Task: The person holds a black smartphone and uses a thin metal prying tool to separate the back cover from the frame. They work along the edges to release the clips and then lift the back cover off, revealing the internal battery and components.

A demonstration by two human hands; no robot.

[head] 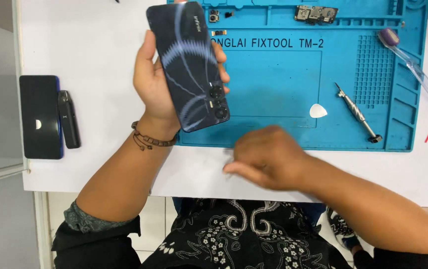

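Blurred right hand (268, 157) curled, contents unclear; left hand (157, 84) grips upright dark phone (189, 65), cameras lowermost.

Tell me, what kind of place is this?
Probably a phone repair bench. A blue work mat lies on a white table, with a small screwdriver, a white pick and loose phone parts. The left hand holds a dark phone.

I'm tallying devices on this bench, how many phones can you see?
2. A dark blue phone with pale swirling lines is held back-up in the left hand; a black phone lies flat at the white table's left edge.
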